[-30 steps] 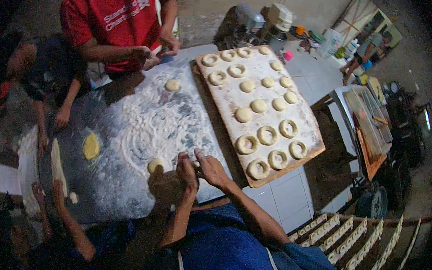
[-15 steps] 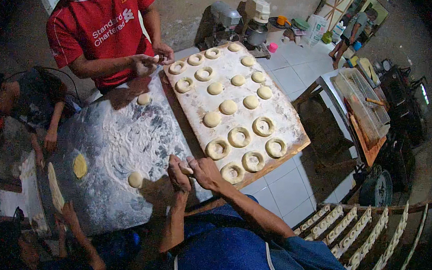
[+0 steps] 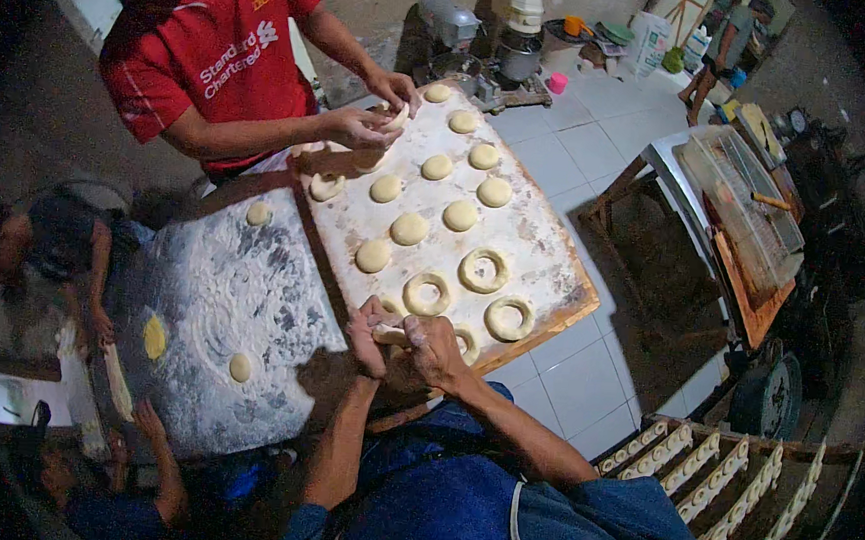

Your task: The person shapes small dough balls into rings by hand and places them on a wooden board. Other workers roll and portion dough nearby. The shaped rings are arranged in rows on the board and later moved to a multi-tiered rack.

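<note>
A piece of pale dough (image 3: 391, 336) is stretched between my two hands, low over the near left corner of a floured wooden board (image 3: 553, 263). My left hand (image 3: 368, 340) grips its left end, and my right hand (image 3: 433, 348) is closed around the other. Fingers and shadow partly hide its shape. Close beyond lie dough rings, among them one ring (image 3: 428, 294) and a second ring (image 3: 509, 319); others sit partly behind my hands. Flattened dough balls (image 3: 409, 229) dot the middle of the board. Across from me, a person in red holds another dough ring (image 3: 396, 118).
Left of the board is a floured metal table (image 3: 240, 297) with dough balls and a yellow lump (image 3: 154, 337). Other people's hands handle a long dough strip (image 3: 117, 383). Mixers (image 3: 450, 22) stand behind, a plastic box (image 3: 744, 191) at right, a rack of dough rings (image 3: 739, 472) lower right.
My hands have moved from the metal table's edge to over the board's corner, still holding the dough. The co-worker's hands have shifted right over the board. The whole view has shifted slightly.
</note>
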A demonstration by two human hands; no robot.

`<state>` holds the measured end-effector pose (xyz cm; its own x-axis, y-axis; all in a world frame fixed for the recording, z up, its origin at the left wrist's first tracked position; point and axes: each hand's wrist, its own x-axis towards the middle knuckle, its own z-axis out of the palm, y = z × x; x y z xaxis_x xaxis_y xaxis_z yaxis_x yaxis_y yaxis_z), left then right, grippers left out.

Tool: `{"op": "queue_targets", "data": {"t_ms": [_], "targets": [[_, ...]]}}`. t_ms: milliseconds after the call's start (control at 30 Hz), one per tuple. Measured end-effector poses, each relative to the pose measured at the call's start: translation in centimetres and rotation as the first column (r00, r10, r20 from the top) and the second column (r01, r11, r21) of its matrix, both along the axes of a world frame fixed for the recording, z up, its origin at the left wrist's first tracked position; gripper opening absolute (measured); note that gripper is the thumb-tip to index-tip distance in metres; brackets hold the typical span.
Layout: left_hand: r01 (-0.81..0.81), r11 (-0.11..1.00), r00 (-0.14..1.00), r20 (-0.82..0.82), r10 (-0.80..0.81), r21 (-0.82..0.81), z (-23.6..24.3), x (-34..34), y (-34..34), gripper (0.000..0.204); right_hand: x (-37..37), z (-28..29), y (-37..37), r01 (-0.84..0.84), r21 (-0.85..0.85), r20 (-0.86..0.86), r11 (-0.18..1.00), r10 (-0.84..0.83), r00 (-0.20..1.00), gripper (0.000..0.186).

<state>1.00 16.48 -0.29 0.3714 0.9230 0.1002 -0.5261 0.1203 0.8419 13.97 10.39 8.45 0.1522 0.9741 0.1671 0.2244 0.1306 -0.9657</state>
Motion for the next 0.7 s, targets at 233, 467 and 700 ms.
{"op": "queue_targets", "data": {"t_ms": [233,467,700], "targets": [[0.175,0.973,0.639,-0.769,0.002,0.148,3.5,7.7,-0.3,0.039,8.0,-0.4,-2.1,0.0,0.109,0.14,0.994,-0.015,0.99,0.044],[0.302,0.95,0.928,-0.207,-0.311,-0.073,3.0,16.0,-1.0,0.057,13.3,-0.9,-3.9,0.271,-0.252,-0.03,0.929,-0.287,0.958,0.084],[0.259,0.852,0.88,-0.476,-0.014,0.454,0.1,19.8,-1.8,0.028,17.2,0.8,-5.1,0.24,-0.27,0.102,0.933,-0.22,0.97,0.072]]}}
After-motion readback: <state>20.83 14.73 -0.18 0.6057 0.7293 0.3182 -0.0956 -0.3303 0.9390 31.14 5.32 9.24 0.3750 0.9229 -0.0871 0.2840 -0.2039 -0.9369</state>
